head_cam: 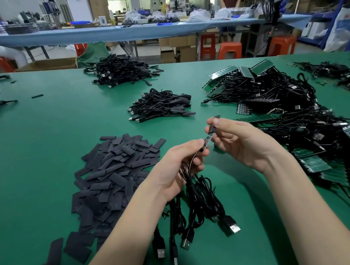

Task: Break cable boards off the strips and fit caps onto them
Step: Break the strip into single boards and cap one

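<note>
Head view: over the green tabletop (37,131), the left hand (178,165) has its grip clenched on a bundle of thin black USB cables (197,197) and pinches a small green cable board (206,141). The right hand (234,140) pinches a flat black cap (212,127), whose lower end sits over the board's tip. A heap of loose black caps (113,173) lies left of the hands; green board strips tangled with cables (300,117) are piled to the right.

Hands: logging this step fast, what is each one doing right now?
Left hand: grips the black cables, pinching the board end.
Right hand: pinches a black cap partly over the board.
</note>
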Available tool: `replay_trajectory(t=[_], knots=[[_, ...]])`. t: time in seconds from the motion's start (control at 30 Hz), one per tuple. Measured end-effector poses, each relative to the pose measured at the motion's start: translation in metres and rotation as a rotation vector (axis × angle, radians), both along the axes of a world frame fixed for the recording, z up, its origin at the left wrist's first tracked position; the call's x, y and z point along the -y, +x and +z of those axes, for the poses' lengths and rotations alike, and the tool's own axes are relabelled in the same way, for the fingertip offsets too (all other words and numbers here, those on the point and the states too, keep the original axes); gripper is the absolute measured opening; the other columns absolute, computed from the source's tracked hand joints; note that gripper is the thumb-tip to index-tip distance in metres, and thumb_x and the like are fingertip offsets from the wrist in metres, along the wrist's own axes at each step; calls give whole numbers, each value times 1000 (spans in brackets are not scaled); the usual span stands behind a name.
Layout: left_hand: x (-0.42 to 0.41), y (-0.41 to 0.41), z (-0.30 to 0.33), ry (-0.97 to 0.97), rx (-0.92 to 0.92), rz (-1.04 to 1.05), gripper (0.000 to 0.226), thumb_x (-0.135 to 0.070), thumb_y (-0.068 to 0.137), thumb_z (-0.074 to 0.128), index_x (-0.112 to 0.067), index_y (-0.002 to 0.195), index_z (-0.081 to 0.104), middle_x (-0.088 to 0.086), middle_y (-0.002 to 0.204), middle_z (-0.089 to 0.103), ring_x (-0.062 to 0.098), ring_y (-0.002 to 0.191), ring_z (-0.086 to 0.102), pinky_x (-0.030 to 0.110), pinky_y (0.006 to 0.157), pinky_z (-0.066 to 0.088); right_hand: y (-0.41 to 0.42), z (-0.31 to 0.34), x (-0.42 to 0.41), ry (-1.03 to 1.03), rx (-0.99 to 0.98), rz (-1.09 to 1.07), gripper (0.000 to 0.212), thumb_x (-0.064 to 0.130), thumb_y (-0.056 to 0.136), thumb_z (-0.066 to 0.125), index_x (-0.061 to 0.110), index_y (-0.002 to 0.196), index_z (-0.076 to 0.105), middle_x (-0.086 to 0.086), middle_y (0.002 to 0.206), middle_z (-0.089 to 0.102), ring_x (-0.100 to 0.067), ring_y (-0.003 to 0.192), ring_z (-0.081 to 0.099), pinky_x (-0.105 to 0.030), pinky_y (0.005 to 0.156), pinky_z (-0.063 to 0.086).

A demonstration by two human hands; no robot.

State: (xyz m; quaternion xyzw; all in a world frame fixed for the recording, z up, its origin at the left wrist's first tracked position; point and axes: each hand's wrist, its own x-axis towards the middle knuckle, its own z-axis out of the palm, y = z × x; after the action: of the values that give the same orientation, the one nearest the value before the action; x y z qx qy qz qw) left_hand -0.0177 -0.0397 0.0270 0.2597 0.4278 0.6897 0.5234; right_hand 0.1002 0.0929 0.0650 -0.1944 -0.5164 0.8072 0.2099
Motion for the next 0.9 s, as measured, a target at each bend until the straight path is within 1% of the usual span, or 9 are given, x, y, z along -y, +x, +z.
replay_trajectory(t=[0.07,0.2,0.37,0.5,0.7,0.83,0.9], knots=[[1,0,1,2,-29,-19,16,-24,85,70,-19,72,77,-3,75,67,3,56,52,19,62,51,3,1,-2,-5,9,36,11,19,76,74,14,80,82,-5,88,76,-7,67,67,-15,64,56],[1,0,2,11,-45,-18,15,-25,82,68,-19,71,77,-3,74,67,2,55,51,19,61,50,9,5,-7,55,10,93,13,17,77,74,14,86,82,-7,93,77,-8,66,69,-16,67,57],[0,-3,-2,19,-13,-7,11,-22,84,69,-17,76,75,-1,75,66,3,54,52,20,60,50,12,4,-6,99,-20,121,15,11,76,73,16,86,82,-9,100,77,-14,77,73,-18,72,57],[1,-3,-2,29,-28,-28,13,-20,86,69,-18,76,77,-1,74,66,2,55,52,20,61,51,11,3,-3,146,-21,96,13,11,76,73,16,85,81,-8,98,77,-13,77,72,-19,72,57],[2,-4,-3,9,-128,-74,12,-26,84,68,-21,81,78,-6,75,65,1,57,50,20,68,50,13,2,-4,180,66,213,14,17,73,75,16,86,81,-9,97,77,-10,74,72,-16,68,57],[0,-2,-4,-12,-119,-68,13,-28,85,72,-21,79,81,-4,76,69,3,58,54,21,67,53,13,1,-7,204,65,198,12,15,76,75,14,88,80,-11,97,76,-11,74,71,-17,68,56],[-2,-2,-1,-30,-79,-70,18,-36,85,74,-20,85,81,-2,80,72,6,60,59,22,66,56,11,0,-9,210,62,125,14,16,75,77,11,88,78,-12,94,75,-11,72,70,-18,68,57]])
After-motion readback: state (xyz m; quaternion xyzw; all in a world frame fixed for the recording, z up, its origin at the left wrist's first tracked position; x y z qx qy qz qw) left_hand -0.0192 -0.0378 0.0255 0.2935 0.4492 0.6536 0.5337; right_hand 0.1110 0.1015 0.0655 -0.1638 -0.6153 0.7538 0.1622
